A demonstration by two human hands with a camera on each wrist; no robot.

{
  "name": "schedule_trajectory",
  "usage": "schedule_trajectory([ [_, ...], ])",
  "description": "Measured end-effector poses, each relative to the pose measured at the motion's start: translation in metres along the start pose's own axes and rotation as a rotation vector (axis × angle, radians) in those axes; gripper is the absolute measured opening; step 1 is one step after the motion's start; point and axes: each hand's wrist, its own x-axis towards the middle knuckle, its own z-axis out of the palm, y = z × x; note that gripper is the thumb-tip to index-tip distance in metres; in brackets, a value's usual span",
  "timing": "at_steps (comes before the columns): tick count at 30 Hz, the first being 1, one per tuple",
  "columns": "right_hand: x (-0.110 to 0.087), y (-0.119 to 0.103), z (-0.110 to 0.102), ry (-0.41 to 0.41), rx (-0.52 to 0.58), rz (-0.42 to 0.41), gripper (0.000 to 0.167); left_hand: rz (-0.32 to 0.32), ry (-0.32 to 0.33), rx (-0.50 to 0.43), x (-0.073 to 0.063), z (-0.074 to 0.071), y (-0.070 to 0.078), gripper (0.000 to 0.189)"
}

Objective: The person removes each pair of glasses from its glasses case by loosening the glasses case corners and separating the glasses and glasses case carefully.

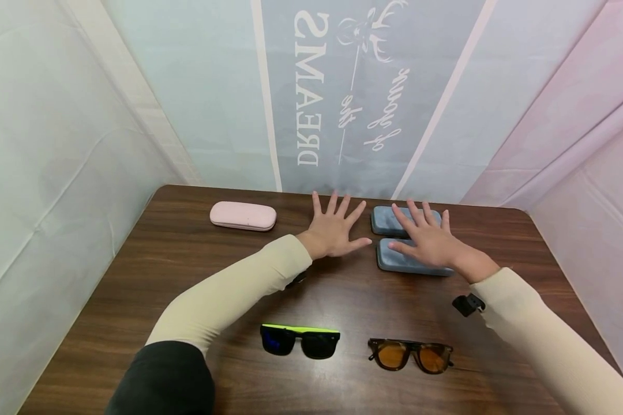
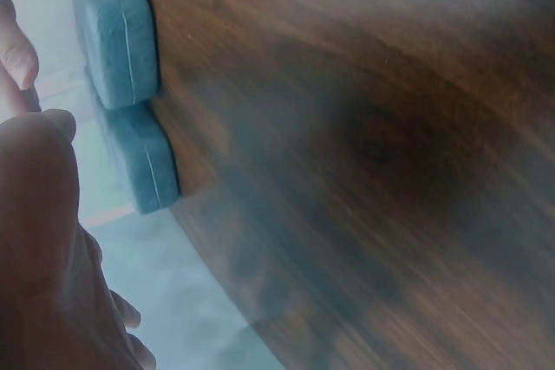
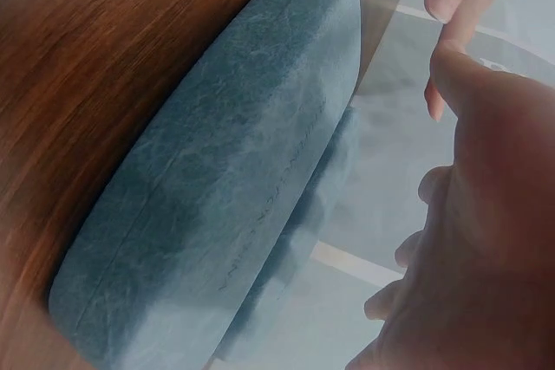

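My left hand (image 1: 331,231) hovers over the back of the table with its fingers spread, between a pink glasses case (image 1: 243,215) and two blue glasses cases. The fingers of my right hand (image 1: 428,241) are spread too, above the far blue case (image 1: 384,221) and the near blue case (image 1: 402,264), partly hiding both. In the right wrist view a gap shows between that hand and the near blue case (image 3: 217,153). Neither hand holds anything. Toward the front lie black sunglasses (image 1: 300,341) with a lime-green top edge and tortoiseshell glasses (image 1: 411,355) with orange lenses.
The table (image 1: 150,288) has a dark wood-grain top. Behind it hangs a pale blue curtain (image 1: 223,115) with mirrored white lettering, and white cloth (image 1: 47,173) covers the left side. A black strap device (image 1: 468,304) is at my right wrist.
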Motion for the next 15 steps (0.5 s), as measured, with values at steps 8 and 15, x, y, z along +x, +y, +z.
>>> schedule_trajectory([
  [8,0.006,-0.006,-0.001,-0.007,-0.006,-0.006,0.089,-0.031,-0.036,-0.014,-0.001,-0.007,-0.008,0.087],
  [15,0.011,-0.012,-0.004,-0.006,-0.025,-0.016,0.089,-0.041,-0.053,-0.03,-0.002,-0.008,-0.018,0.087],
])
